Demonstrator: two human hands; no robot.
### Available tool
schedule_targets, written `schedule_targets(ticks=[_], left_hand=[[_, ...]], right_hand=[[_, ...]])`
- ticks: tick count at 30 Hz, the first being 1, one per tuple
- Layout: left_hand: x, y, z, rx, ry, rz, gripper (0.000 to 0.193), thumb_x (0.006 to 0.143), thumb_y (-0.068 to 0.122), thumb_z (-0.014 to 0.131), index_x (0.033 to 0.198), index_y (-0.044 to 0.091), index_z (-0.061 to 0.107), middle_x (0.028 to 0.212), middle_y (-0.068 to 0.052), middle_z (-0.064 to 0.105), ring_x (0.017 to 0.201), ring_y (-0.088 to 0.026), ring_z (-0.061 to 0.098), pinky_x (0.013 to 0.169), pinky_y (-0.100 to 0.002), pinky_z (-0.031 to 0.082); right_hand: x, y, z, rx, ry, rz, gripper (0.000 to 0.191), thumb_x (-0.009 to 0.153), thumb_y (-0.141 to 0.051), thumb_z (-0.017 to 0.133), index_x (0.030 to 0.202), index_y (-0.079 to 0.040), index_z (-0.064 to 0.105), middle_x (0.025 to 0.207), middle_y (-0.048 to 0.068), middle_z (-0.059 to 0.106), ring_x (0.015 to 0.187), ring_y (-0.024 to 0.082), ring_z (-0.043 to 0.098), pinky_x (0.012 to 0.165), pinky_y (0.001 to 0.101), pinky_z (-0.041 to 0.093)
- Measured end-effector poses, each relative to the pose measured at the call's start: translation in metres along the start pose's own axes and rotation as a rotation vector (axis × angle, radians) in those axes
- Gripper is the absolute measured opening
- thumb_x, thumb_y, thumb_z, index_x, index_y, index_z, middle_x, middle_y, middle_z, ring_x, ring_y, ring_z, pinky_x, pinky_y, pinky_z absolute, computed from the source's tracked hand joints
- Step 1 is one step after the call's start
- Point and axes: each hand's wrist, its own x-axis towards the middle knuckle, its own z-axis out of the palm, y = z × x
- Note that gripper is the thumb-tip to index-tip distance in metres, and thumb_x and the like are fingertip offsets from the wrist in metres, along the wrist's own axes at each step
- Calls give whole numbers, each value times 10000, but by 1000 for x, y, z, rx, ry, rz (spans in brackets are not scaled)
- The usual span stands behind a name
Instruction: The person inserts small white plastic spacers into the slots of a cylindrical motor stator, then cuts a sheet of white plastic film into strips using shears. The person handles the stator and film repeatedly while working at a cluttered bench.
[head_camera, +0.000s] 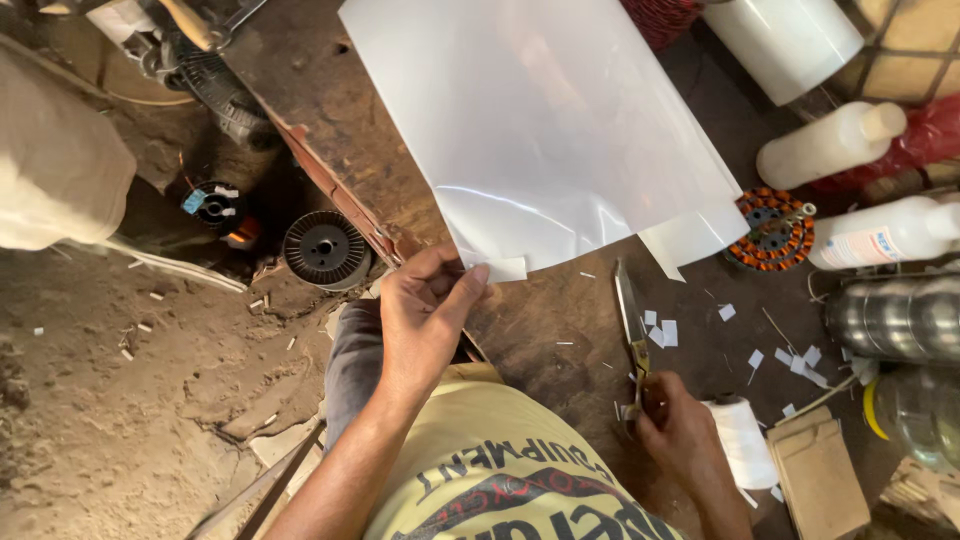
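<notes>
Head view, sheet: a large glossy white plastic sheet (545, 125) hangs over the far middle of the dark wooden workbench (545, 345); its near left corner is the only held point, and a small tab sticks out there.
Head view, left hand: the left hand (425, 320) has thumb and fingers closed in a pinch on that corner, at the bench's left edge, above the person's knee.
Head view, right hand: the right hand (680, 435) is wrapped shut around the handles of a pair of scissors (632, 330), whose blades point away from the person and lie low on the bench, near its front edge.
Head view, nearby: white offcuts (790, 358) are scattered right of the blades; a roll of white thread (745, 440) lies just beside the right hand; an orange-wound motor stator (772, 230) stands by the sheet's right corner; white plastic bottles (835, 145) line the right edge; a black wire spool (327, 248) lies on the dirt floor to the left.
Risk, sheet: judged likely to sag or twist, being slick and held at one corner; a cut would then wander.
Risk, fingers: the pinching fingertips sit at the sheet's edge, so blades brought in there could nick them.
Risk, clutter: the swinging sheet may catch the stator or tip a bottle.
</notes>
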Motion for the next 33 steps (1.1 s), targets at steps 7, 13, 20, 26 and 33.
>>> schedule_targets(ticks=[7,13,20,26,33], left_hand=[[-6,30,-10,16,-11,39,205,986,-1,657,1171,-71,709,883,-38,715,769,-54,626,655,-219,502],[-12,57,-15,61,-74,184,240,969,-27,661,1202,-76,689,994,-70,707,891,-87,677,775,-240,568],[-24,77,-19,252,-98,238,253,914,-25,693,1165,-31,723,937,-99,706,811,-142,717,703,-259,595],[-32,83,-18,285,-112,264,295,910,-45,694,1203,-25,726,916,-102,709,764,-165,694,632,-296,560],[-36,81,-12,281,-151,299,316,932,-55,691,1245,-15,713,932,-91,710,794,-150,700,636,-275,592]], right_hand=[[9,78,-26,458,-247,220,377,935,-292,730,917,80,670,588,90,501,447,141,434,399,307,334],[0,50,-35,748,-524,-135,914,630,-795,726,933,66,714,587,34,582,461,111,545,391,255,398],[-26,-50,10,1099,-437,-209,1043,562,-786,841,1089,86,618,738,91,597,578,148,530,483,272,406],[-9,-74,10,1083,-417,-407,1026,644,-749,840,1102,143,623,857,184,648,596,192,602,479,281,473],[-17,-74,13,1099,-423,-439,1014,703,-736,832,1139,156,624,806,184,655,602,177,601,505,270,471]])
